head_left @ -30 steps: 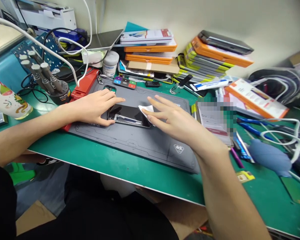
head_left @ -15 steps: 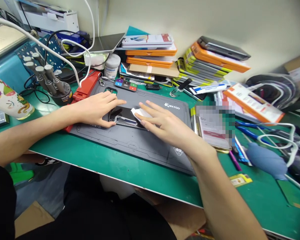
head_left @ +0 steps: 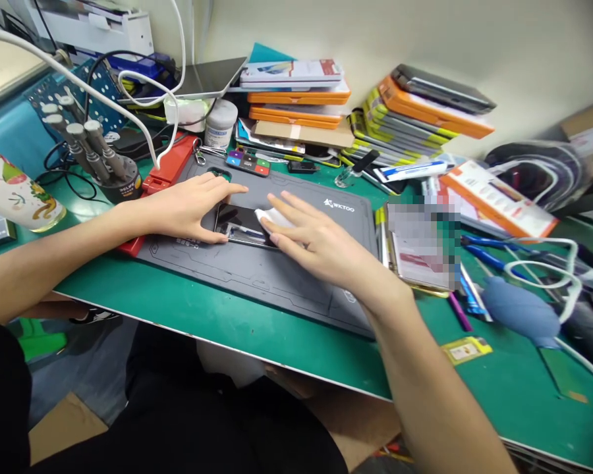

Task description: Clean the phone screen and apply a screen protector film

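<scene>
A dark, glossy phone (head_left: 244, 222) lies screen up on a grey work mat (head_left: 277, 280), with reflections across its screen. My left hand (head_left: 190, 207) spans the phone's left end, thumb at the near edge and forefinger stretched toward the far edge, holding it from the side. Under the fingers of my right hand (head_left: 311, 237) a crumpled white wipe (head_left: 271, 217) is pressed on the screen. Those fingers are nearly straight and hide the phone's right end.
A red clamp-like strip (head_left: 170, 168) edges the mat's left side. Left of it stand a holder of grey screwdrivers (head_left: 121, 184) and a patterned cup (head_left: 17, 191). Boxes (head_left: 296, 99) are stacked behind. At right lie a blue air blower (head_left: 518, 309), cables and a covered device (head_left: 420, 250).
My right hand has slid slightly left along the phone with the white wipe. The left hand stays at the phone's left end. The view has shifted a little.
</scene>
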`<state>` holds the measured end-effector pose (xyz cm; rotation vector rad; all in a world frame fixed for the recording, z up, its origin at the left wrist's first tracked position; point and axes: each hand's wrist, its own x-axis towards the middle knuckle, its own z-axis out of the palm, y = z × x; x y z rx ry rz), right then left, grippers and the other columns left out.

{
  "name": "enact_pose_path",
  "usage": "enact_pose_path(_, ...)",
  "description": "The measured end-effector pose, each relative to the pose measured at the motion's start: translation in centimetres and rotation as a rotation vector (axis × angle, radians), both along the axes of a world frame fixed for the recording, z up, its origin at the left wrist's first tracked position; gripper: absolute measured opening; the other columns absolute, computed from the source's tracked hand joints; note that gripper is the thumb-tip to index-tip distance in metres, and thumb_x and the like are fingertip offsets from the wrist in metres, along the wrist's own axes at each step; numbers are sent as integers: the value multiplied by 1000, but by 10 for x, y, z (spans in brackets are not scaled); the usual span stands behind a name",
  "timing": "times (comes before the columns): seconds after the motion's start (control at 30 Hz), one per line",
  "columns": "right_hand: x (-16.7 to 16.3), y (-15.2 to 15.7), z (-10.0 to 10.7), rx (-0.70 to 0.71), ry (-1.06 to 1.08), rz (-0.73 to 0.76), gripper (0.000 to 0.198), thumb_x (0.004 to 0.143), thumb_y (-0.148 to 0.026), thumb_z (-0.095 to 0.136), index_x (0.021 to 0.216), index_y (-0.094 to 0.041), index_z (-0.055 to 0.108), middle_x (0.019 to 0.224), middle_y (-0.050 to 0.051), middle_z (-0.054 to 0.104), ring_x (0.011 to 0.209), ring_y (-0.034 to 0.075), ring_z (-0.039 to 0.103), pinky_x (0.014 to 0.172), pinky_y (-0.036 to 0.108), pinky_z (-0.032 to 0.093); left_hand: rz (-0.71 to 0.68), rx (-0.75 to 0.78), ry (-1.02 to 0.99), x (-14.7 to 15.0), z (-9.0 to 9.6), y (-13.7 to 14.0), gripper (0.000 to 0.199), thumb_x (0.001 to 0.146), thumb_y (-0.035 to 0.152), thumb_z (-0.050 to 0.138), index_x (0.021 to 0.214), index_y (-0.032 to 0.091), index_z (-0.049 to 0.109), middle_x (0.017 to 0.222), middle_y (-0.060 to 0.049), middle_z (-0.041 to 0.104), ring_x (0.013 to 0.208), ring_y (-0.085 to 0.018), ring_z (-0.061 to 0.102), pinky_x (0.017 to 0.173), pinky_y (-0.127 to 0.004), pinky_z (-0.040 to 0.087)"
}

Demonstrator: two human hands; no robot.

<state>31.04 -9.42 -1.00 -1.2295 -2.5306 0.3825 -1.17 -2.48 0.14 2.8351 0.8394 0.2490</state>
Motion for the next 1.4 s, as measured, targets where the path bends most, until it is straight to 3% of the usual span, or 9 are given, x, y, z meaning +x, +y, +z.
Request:
enact_pose_path(0.17,1,1,-1,6,17,-60,45,116,-41,50,153,-36,75,181,1,44,174,37,31,137,71,35,11,-87,-42,-2,3,2,94,97,70,73,172,22,40,137,-13,71,132,-33,61,113,-40,49)
enact_pose_path(0.33,3,-1,1,6,-3,35,46,118,-40,47,153,-29,75,181,6,46,173,34,34,138,63,37,8,-111,-48,-3,2,5,95,97,71,74,171,22,41,140,-13,70,134,-32,59,115,-40,47)
enact_pose_path(0.47,8,-1,3,25,-14,-41,43,116,-38,51,147,-30,80,179,5,48,173,38,34,138,68,37,24,-120,-31,-1,2,5,98,96,75,71,172,23,39,141,-13,70,135,-34,57,117,-42,45)
enact_pose_path(0.6,15,0,6,-72,29,28,41,115,-37,54,148,-35,79,177,1,50,172,37,37,137,67,39,44,-133,-15,0,3,4,100,95,78,70,173,23,39,141,-13,69,137,-36,56,118,-42,43)
enact_pose_path(0.73,27,-1,14,-107,20,-20,38,112,-39,58,142,-37,82,176,-2,50,172,38,33,137,70,36,43,-138,-16,-1,3,5,100,95,78,70,173,24,40,139,-13,69,136,-35,57,116,-42,44)
enact_pose_path(0.87,34,-13,24,-167,-40,7,38,113,-43,57,143,-42,81,178,-5,45,172,40,30,133,70,43,33,-130,-31,-1,2,5,99,95,78,70,173,24,40,140,-13,69,136,-35,57,116,-42,44)
enact_pose_path(1.17,-9,-41,17,68,-135,70,44,117,-31,49,150,-26,77,180,8,46,173,40,30,134,68,43,29,-109,-16,1,4,2,97,95,76,72,170,21,44,141,-15,68,133,-35,60,118,-42,45)
enact_pose_path(1.27,-16,-39,15,60,-118,57,45,118,-32,48,154,-27,74,183,8,41,174,38,30,135,67,43,28,-109,-13,2,4,2,98,95,77,72,171,22,43,140,-15,68,134,-36,60,119,-43,45)
enact_pose_path(1.4,5,-33,16,-21,-85,28,42,116,-36,53,151,-35,77,183,1,42,173,39,30,136,69,39,29,-102,-27,2,4,2,98,95,76,72,172,24,43,141,-15,67,137,-37,59,121,-45,44)
